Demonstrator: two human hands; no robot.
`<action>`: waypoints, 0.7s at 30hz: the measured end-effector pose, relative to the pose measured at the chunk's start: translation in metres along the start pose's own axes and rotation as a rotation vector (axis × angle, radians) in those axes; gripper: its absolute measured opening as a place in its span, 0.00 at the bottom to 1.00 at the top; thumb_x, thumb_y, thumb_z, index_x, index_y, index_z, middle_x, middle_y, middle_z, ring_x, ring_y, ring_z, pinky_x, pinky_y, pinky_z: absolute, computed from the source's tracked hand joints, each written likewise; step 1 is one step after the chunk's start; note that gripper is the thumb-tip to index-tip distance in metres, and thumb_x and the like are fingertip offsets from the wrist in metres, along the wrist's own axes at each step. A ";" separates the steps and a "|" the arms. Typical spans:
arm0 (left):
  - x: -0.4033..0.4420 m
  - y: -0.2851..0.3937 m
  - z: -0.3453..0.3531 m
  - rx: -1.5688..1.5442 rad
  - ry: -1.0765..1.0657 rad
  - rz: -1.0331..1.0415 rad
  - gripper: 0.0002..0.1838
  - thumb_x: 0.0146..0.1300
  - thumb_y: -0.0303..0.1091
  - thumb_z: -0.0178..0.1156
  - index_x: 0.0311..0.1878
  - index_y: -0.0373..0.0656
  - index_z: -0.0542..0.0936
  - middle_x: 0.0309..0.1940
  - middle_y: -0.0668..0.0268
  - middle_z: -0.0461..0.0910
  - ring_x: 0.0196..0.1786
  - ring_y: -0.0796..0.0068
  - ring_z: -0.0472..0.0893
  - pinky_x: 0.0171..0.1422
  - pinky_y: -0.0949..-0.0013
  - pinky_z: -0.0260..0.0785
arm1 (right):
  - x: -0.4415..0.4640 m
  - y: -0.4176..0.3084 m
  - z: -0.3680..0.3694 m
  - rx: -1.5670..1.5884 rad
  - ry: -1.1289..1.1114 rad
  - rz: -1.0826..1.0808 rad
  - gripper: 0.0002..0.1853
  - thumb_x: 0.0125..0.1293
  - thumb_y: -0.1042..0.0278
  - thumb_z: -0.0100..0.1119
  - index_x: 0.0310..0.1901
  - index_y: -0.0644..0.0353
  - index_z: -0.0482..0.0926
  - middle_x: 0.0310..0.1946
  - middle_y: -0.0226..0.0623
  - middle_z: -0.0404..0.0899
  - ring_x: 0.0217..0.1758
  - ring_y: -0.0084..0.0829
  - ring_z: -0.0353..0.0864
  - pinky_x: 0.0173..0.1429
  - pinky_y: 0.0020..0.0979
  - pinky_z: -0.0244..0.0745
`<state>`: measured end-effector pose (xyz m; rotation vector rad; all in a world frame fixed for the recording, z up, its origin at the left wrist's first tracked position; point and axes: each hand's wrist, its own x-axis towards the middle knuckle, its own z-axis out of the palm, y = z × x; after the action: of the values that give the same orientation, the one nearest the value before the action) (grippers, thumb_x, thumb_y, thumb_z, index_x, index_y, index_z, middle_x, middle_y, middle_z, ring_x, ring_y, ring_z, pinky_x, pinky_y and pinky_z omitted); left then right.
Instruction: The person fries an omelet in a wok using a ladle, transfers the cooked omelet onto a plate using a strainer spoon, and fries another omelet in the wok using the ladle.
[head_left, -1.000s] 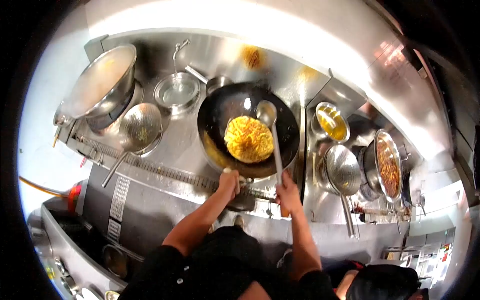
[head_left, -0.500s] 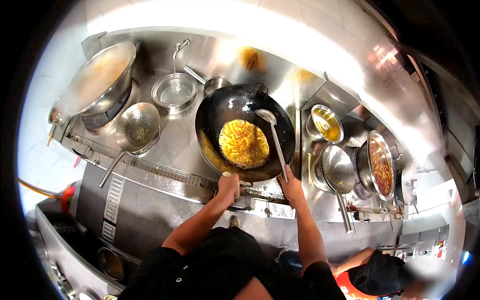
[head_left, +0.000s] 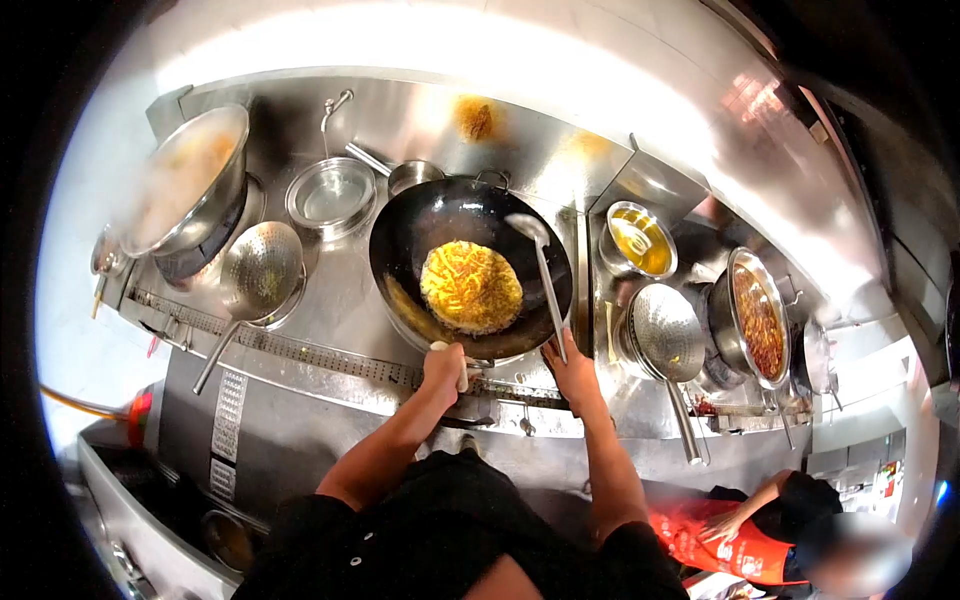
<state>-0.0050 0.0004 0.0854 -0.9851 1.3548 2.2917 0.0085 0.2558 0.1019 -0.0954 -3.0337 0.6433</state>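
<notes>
A black wok [head_left: 400,222] sits on the steel range in front of me. Inside it lies a round, flat mass of yellow shredded food [head_left: 470,285], wet and shiny at its edge. At the wok's near rim my left hand [head_left: 443,374] is closed around a pale, cloth-like piece against the wok's handle; the grip itself is partly hidden. My right hand [head_left: 574,376] holds the long handle of a steel ladle [head_left: 545,275] at the near right rim. The ladle's bowl rests against the wok's far right wall, apart from the food.
A steaming pot [head_left: 200,190], a perforated strainer [head_left: 262,270] and a water basin [head_left: 331,195] stand left. Right are a bowl of yellow liquid [head_left: 640,243], another strainer [head_left: 667,332] and a pan of reddish-brown food [head_left: 758,320]. A co-worker in a red apron [head_left: 735,545] is lower right.
The whole view has shifted, so the range appears further left. The co-worker has turned, showing more red apron and a hand on it. My hands keep their holds.
</notes>
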 end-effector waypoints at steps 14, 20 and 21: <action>0.027 -0.013 -0.007 -0.032 -0.095 -0.002 0.11 0.59 0.34 0.55 0.39 0.36 0.71 0.27 0.59 0.72 0.22 0.64 0.76 0.22 0.62 0.70 | 0.001 -0.016 -0.015 0.125 0.188 0.002 0.35 0.64 0.68 0.54 0.73 0.49 0.55 0.23 0.53 0.78 0.21 0.44 0.77 0.29 0.39 0.72; 0.068 -0.010 -0.003 0.081 -0.142 -0.114 0.15 0.61 0.35 0.53 0.44 0.34 0.67 0.32 0.55 0.73 0.25 0.62 0.78 0.24 0.62 0.74 | -0.117 0.014 0.096 0.515 0.042 0.191 0.35 0.65 0.66 0.57 0.72 0.53 0.57 0.44 0.58 0.80 0.40 0.46 0.83 0.43 0.41 0.75; 0.090 -0.015 -0.006 0.090 -0.148 -0.130 0.16 0.62 0.34 0.53 0.47 0.34 0.66 0.35 0.53 0.73 0.28 0.59 0.79 0.26 0.62 0.76 | -0.121 0.013 0.089 0.453 -0.032 0.254 0.34 0.65 0.66 0.57 0.71 0.53 0.58 0.45 0.58 0.79 0.42 0.47 0.83 0.45 0.41 0.75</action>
<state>-0.0590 -0.0045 0.0123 -0.8321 1.2824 2.1432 0.1249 0.2229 0.0121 -0.4598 -2.8399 1.3393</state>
